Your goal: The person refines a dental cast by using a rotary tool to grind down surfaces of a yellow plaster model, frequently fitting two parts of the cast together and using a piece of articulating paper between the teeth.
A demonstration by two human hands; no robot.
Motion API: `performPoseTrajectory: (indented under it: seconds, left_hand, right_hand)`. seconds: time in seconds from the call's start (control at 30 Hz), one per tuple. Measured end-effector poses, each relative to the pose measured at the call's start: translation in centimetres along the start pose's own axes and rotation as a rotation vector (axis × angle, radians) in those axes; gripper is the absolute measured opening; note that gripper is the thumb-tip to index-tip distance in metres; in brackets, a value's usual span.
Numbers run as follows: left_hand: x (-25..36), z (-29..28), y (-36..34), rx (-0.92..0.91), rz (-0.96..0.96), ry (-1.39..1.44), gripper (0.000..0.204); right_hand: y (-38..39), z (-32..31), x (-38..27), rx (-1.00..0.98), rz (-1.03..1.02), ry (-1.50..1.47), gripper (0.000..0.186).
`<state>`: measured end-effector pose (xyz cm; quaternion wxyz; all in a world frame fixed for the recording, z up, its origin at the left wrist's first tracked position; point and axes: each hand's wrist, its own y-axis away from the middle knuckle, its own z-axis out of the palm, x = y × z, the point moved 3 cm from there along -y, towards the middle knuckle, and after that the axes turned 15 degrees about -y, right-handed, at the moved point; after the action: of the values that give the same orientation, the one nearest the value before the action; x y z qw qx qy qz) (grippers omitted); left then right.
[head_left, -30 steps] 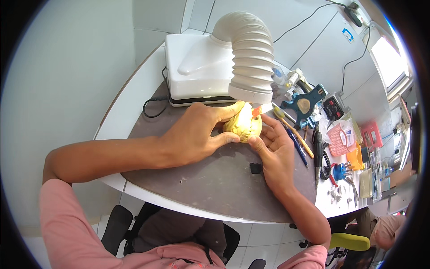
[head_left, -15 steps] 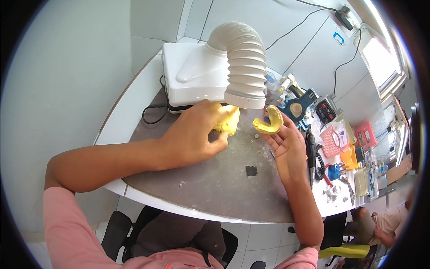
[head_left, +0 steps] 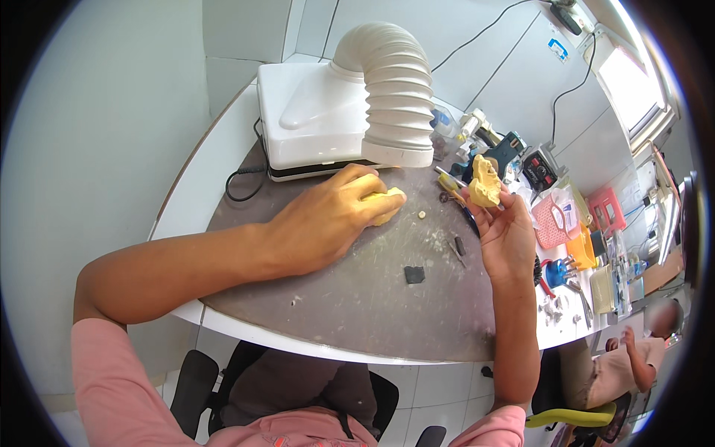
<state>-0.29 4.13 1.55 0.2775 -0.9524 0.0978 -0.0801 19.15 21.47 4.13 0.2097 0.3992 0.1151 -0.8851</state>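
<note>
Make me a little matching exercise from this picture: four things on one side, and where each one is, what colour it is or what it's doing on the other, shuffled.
Column one
1. Left hand
2. Right hand
3. Ribbed hose
4. Basket

Column two
A. Pink, among the things to the right
B. Gripping a yellow block low over the grey tabletop
C. Arching from the top of the white machine
D. Holding up a pale yellow cast

Pairs: 1-B, 2-D, 3-C, 4-A
</note>
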Motion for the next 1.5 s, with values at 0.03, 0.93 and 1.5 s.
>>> performPoseTrajectory:
  seconds: [0.03, 0.93, 1.5]
  left_hand:
    - [-0.1, 0.2, 0.0, 0.038, 0.007, -0.008, 0.05]
    - [1.2, -1.9, 0.4, 0.137, -0.323, 0.617, 0.021]
    - [1.0, -1.2, 0.6, 0.103, -0.377, 0.76, 0.012]
  right_hand:
    - [0.2, 0.3, 0.1, -0.052, 0.058, 0.032, 0.048]
    - [6.6, 5.4, 4.4, -0.481, 0.281, 0.48, 0.037]
    - [6.6, 5.1, 4.7, -0.479, 0.301, 0.49, 0.03]
